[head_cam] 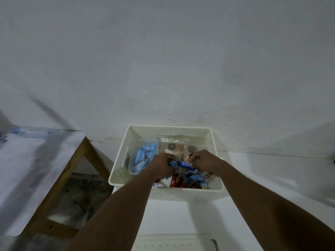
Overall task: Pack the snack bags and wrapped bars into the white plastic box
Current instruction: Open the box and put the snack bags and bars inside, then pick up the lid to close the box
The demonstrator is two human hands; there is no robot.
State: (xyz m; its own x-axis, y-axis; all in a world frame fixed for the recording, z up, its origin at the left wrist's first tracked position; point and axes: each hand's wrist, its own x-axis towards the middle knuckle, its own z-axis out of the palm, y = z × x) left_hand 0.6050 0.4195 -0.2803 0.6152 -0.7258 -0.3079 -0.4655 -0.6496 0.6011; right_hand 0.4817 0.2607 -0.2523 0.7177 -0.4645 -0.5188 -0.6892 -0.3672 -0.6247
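A white plastic box (118, 156) stands on a white table against the wall. Inside it lie a bag of light-blue wrapped bars (145, 156) at the left, clear bags of round biscuits (171, 146) at the back, and red and blue snack packs (183, 182) at the front. Both hands are inside the box. My left hand (160, 166) and my right hand (203, 161) each grip one end of a dark-blue wrapped bar (182, 164) held above the packs.
A second table (27, 169) with a white cover and wooden legs stands at the left, with a gap between the tables. A plastic bottle (21, 131) lies at its far edge. Another white box's rim (177, 240) shows at the bottom edge.
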